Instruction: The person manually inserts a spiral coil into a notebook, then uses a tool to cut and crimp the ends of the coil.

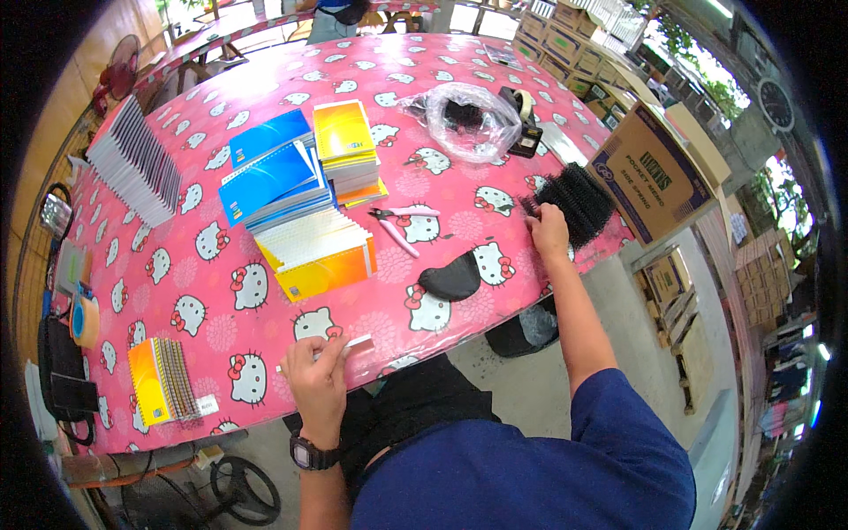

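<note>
Near the table's front edge, my left hand point(316, 382) pinches a thin stack of paper, apparently a small unbound notebook point(358, 344), seen nearly edge-on. My right hand point(549, 231) reaches out to the right, its fingers closed at the near-left side of a pile of black spiral binding coils point(579, 205). A coil end pokes out by the fingertips. Pliers with pink handles point(402, 227) lie between the hands, beyond a black fabric pouch point(450, 277). Left of the pliers are notebook stacks with yellow covers point(327, 269) and blue covers point(269, 185).
Spiral-bound yellow notebooks point(159, 380) stand at the left front, a tall notebook stack point(132, 163) behind them. A clear plastic bag point(468, 124) with black coils sits beside a tape dispenser point(526, 132). An open cardboard box point(654, 172) is at the right edge.
</note>
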Demonstrator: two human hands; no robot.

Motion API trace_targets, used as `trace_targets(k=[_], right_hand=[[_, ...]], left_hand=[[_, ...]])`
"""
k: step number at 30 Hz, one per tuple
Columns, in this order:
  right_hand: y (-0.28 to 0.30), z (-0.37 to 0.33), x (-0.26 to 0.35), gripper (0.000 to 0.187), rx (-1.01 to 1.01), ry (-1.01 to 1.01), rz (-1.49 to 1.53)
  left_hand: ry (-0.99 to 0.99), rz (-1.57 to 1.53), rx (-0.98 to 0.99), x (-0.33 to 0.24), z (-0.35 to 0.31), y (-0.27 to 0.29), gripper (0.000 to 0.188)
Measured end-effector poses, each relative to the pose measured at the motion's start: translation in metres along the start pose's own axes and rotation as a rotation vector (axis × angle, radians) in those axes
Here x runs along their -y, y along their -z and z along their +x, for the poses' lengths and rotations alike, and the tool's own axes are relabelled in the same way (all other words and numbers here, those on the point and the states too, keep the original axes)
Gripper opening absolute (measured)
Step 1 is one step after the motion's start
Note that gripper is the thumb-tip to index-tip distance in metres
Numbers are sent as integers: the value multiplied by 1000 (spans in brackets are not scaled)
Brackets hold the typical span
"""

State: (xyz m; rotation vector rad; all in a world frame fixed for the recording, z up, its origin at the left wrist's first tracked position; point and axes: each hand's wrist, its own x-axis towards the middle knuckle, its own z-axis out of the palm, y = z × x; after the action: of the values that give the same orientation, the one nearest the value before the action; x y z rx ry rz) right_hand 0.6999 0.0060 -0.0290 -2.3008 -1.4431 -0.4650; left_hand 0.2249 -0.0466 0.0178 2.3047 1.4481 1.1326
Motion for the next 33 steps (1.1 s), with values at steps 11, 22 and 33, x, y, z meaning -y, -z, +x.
trace_targets(k=[11,22,33], right_hand=[[61,-6,62,30,-178,123,299],[92,-128,215,24,811,452,1116],[99,-122,221,17,791,602,1100]], left_hand=[[-96,-67,-1,8,0,-2,21],[-101,-86,11,4,0,-3,18],[-83,-86,39,4,-3,0,14]])
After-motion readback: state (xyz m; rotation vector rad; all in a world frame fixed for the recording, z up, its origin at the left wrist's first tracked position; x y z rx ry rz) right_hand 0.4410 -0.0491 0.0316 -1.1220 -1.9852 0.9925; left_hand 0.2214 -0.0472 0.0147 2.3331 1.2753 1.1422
